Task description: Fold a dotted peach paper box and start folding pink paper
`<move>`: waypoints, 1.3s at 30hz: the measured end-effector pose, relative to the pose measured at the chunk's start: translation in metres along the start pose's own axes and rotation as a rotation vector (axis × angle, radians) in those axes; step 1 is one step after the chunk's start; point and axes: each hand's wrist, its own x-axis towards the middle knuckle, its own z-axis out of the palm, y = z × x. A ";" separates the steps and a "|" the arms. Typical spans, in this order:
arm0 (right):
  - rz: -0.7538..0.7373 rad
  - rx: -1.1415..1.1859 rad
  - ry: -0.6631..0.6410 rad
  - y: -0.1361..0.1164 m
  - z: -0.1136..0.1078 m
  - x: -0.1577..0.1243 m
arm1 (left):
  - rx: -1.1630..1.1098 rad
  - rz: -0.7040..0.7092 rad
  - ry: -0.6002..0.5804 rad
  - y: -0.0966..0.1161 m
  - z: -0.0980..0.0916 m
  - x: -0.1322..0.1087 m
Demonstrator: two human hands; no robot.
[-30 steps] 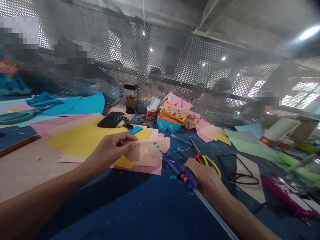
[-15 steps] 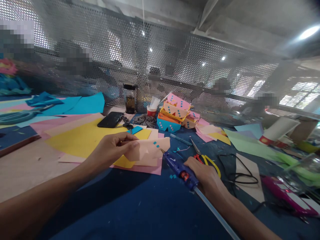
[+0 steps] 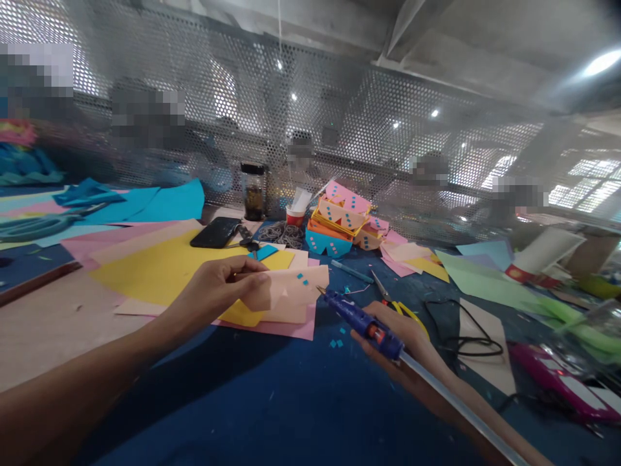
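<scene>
Between thumb and fingers, my left hand [image 3: 233,283] pinches a peach paper piece [image 3: 279,294] with small blue squares stuck near its right end. My right hand [image 3: 395,336] is wrapped round a blue glue gun [image 3: 361,320], a long clear glue stick [image 3: 451,395] trailing from its back. The gun's nozzle points left, at or just beside the paper's right end; whether it touches I cannot tell. A few loose blue paper squares [image 3: 336,343] lie on the table below the gun. Scissors [image 3: 395,301] with yellow handles lie behind my right hand.
Layered coloured paper sheets [image 3: 145,272] spread at left, under a black phone [image 3: 215,233]. A stack of decorated paper pieces [image 3: 334,220] stands at the back, near a jar [image 3: 253,194] and a red cup [image 3: 295,215]. At right lie a black cable [image 3: 478,353] and a magenta device [image 3: 557,378].
My right hand has drawn the glue gun slightly right and turned it, so its nozzle sits nearer the paper's edge. My left hand and the paper have barely moved.
</scene>
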 end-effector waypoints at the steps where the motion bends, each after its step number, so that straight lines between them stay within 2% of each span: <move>1: 0.025 0.005 0.000 -0.001 -0.001 0.001 | -0.002 -0.001 0.001 0.000 0.000 0.000; 4: 0.095 0.047 -0.013 -0.004 -0.005 0.002 | 0.007 -0.002 0.003 -0.003 0.001 0.002; 10: 0.133 0.126 -0.136 0.007 -0.023 -0.004 | 0.015 -0.021 0.023 -0.008 -0.001 0.004; 15: 0.170 0.113 -0.127 0.017 -0.039 -0.014 | 0.006 -0.037 0.048 -0.002 -0.005 0.003; 21: 0.189 0.044 -0.298 0.023 -0.055 -0.020 | 0.013 -0.062 0.065 -0.002 -0.004 0.004; 24: 0.200 0.041 -0.313 0.029 -0.056 -0.025 | 0.002 -0.071 0.060 -0.004 -0.003 0.004; 32: 0.188 0.064 -0.453 0.040 -0.049 -0.024 | 0.058 -0.060 0.070 -0.005 -0.003 0.004; 39: 0.177 0.045 -0.472 0.036 -0.047 -0.025 | 0.039 -0.075 0.070 -0.004 -0.002 0.004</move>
